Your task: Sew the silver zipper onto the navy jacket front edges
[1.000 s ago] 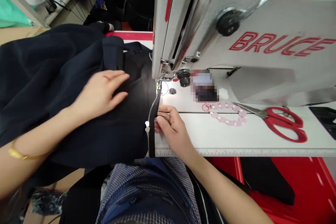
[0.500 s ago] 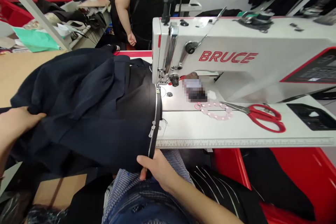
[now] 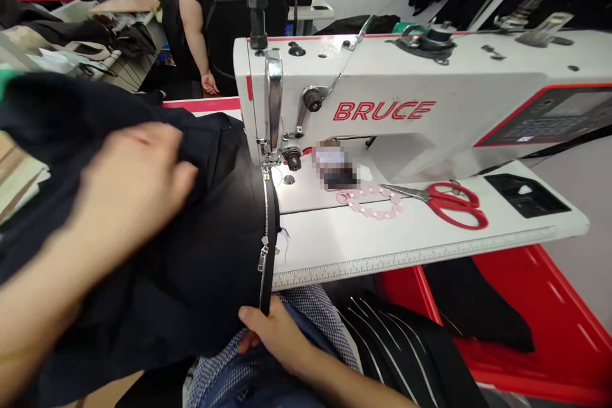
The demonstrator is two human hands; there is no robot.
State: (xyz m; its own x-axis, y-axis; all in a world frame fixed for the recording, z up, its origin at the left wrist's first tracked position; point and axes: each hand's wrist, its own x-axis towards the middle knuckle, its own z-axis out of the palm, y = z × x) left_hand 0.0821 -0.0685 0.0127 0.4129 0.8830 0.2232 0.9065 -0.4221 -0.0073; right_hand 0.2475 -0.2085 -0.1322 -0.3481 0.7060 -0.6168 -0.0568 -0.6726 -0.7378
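A dark navy garment (image 3: 210, 268) lies across the left of the sewing machine table and hangs over its front edge. Along its right edge runs a metal zipper (image 3: 266, 217) with a silver pull, its top end under the presser foot. My right hand (image 3: 275, 331) pinches the lower end of the zipper edge between thumb and fingers. Blurred by motion, my left hand (image 3: 134, 172) is over the garment left of the machine head, its fingers curled; whether it grips cloth is unclear.
The white sewing machine (image 3: 382, 102) spans the right side. On its table lie red-handled scissors (image 3: 454, 204), a pink beaded ring (image 3: 377, 203) and a black tray (image 3: 526, 194). A red bin (image 3: 554, 319) stands below. Behind sits a person in black (image 3: 229, 13).
My left hand has moved right and up from the garment's far left, and the cloth there has lifted. My right hand still holds the zipper edge. The whole view has shifted.
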